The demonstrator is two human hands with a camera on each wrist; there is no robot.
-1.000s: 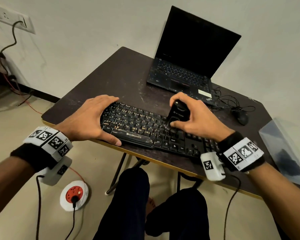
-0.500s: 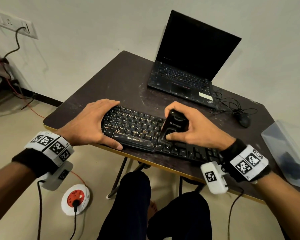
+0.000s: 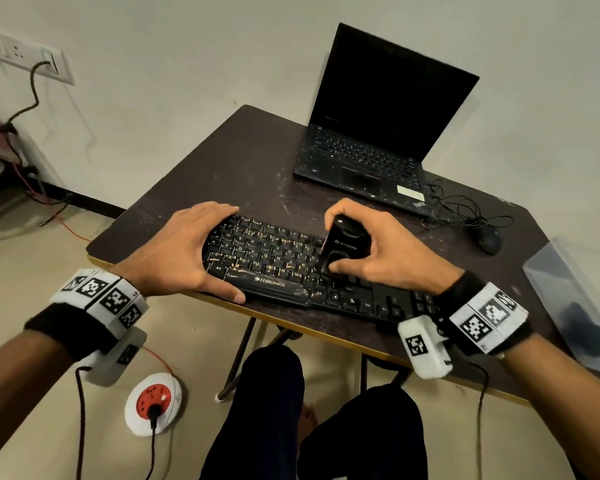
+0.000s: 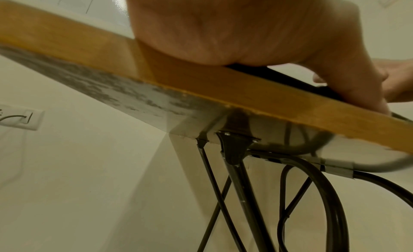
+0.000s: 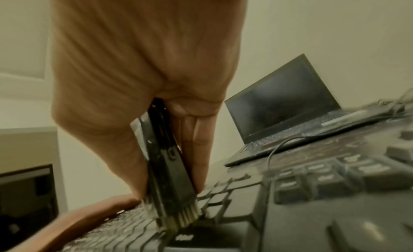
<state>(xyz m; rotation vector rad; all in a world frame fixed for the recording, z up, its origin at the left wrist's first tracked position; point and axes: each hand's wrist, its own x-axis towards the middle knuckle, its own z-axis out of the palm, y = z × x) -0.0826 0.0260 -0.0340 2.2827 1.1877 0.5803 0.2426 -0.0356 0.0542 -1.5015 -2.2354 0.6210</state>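
Head camera above; wrist cameras low beside keyboard (image 3: 274,258).

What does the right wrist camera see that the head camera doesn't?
Only the right wrist view shows the bristles touching the keyboard. Only the head view shows the floor socket and the person's legs. Both show the right hand gripping the black brush, the keyboard and the laptop.

Black keyboard (image 3: 267,258) lies flat at the table (image 3: 257,161) edge; small black brush (image 3: 345,244) stands bristles-down on its keys.
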